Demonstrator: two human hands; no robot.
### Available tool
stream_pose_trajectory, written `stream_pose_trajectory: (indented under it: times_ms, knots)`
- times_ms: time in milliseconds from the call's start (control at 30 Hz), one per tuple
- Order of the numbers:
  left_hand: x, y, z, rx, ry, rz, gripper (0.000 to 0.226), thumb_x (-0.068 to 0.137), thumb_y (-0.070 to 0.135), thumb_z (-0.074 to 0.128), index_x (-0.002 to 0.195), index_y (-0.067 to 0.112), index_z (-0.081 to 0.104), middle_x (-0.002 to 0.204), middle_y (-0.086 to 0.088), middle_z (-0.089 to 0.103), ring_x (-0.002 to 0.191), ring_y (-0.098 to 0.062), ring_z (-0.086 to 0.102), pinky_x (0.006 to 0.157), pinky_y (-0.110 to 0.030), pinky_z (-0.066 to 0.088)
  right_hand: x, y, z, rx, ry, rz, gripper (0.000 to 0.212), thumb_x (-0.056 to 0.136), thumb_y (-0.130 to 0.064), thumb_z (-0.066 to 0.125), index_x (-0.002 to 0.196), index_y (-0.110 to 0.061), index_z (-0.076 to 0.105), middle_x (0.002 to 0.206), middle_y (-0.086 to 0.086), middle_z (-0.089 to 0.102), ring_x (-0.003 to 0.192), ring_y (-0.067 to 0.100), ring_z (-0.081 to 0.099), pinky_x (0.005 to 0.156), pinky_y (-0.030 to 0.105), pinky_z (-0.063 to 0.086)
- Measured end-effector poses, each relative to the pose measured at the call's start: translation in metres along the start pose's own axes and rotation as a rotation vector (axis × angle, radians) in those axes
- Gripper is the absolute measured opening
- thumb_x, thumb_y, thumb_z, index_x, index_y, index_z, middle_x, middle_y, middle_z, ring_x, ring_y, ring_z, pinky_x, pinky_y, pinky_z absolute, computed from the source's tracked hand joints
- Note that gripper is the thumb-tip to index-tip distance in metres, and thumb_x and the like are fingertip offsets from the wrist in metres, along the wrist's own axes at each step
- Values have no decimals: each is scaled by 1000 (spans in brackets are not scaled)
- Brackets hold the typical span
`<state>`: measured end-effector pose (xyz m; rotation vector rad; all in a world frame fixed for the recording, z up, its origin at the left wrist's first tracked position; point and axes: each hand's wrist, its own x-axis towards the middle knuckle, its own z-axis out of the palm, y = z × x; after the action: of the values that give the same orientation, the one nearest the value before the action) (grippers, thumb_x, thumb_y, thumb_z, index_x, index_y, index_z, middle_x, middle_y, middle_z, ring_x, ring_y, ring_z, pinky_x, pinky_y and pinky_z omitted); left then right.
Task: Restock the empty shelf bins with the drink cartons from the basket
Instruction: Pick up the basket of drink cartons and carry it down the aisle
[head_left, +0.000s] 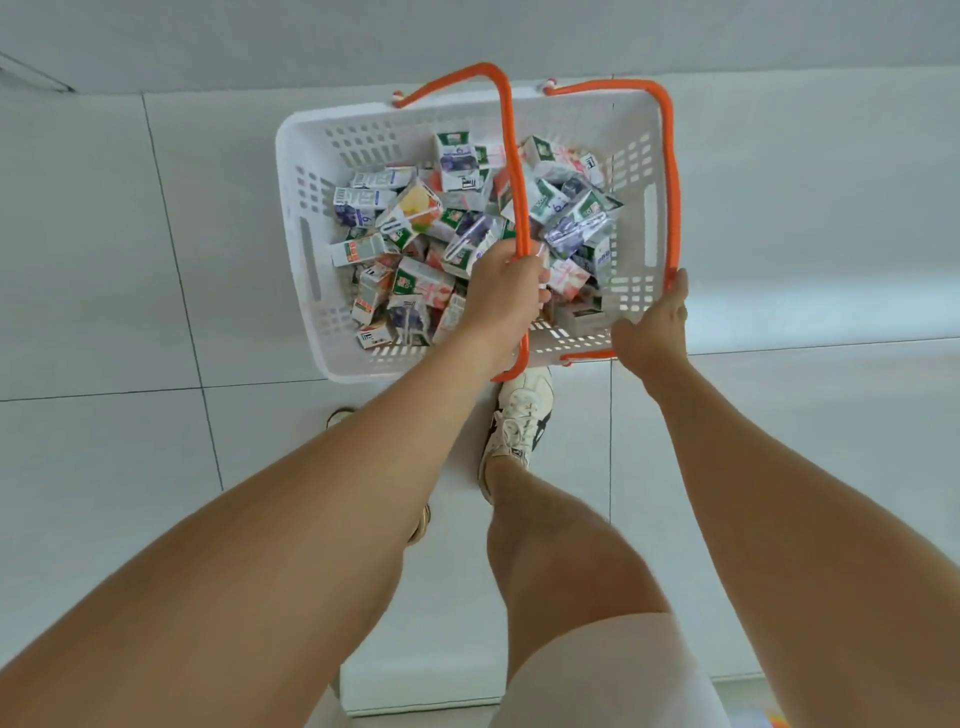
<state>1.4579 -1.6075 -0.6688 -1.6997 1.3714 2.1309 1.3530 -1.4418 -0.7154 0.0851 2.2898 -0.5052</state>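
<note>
White basket (306, 145) sits on the tiled floor (104, 260), just beyond a shoe (519, 415), piled with cartons (415, 234). Left hand (506, 283) grips the raised left handle (511, 156). Right hand (654, 325) touches the right handle (670, 182); its grip is unclear.

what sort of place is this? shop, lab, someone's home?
Probably a shop or a mock-up of one, not certain. Clues: a white shopping basket with orange handles, packed with small drink cartons, over a pale tiled floor by a plain wall.
</note>
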Motion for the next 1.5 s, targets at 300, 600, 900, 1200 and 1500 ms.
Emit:
stream_pose_trajectory:
  times_ms: [300, 600, 900, 1200, 1500]
  knots:
    - [-24, 35, -11, -84, 96, 114, 33, 108, 23, 34, 121, 37, 60, 100, -11, 68, 70, -15, 60, 56, -25, 51, -76, -72, -13, 39, 241, -119, 50, 87, -21, 58, 135, -18, 44, 108, -1, 61, 91, 28, 54, 78, 37, 42]
    - [-39, 66, -71, -349, 139, -204, 46, 97, 38, 42, 113, 8, 73, 86, -12, 75, 60, -22, 59, 62, -30, 46, -115, -161, -11, 353, -519, -83, 36, 98, 1, 44, 127, -16, 59, 89, 14, 67, 49, 7, 61, 43, 16, 42]
    - [-138, 107, -45, -89, 45, -226, 26, 94, 33, 45, 105, 19, 64, 76, -6, 69, 47, -13, 34, 50, -25, 28, -183, -110, -124, 590, -365, 112, 31, 83, -35, 49, 96, -16, 71, 66, 6, 58, 50, 17, 40, 51, 29, 32]
    - [-329, 180, 81, 403, -267, -189, 33, 91, 30, 48, 115, 15, 65, 80, -4, 60, 44, -8, 28, 48, -25, 18, -341, 5, -280, 1027, -161, 334, 42, 93, -39, 34, 107, -19, 68, 67, 6, 65, 52, 19, 49, 56, 32, 34]
    - [-469, 228, 282, 739, -596, -163, 23, 99, 29, 43, 92, 16, 61, 63, -2, 66, 53, -12, 26, 54, -31, 17, -434, 121, -440, 1468, 120, 440, 33, 98, -38, 45, 119, -19, 64, 70, 7, 63, 52, 19, 49, 51, 28, 35]
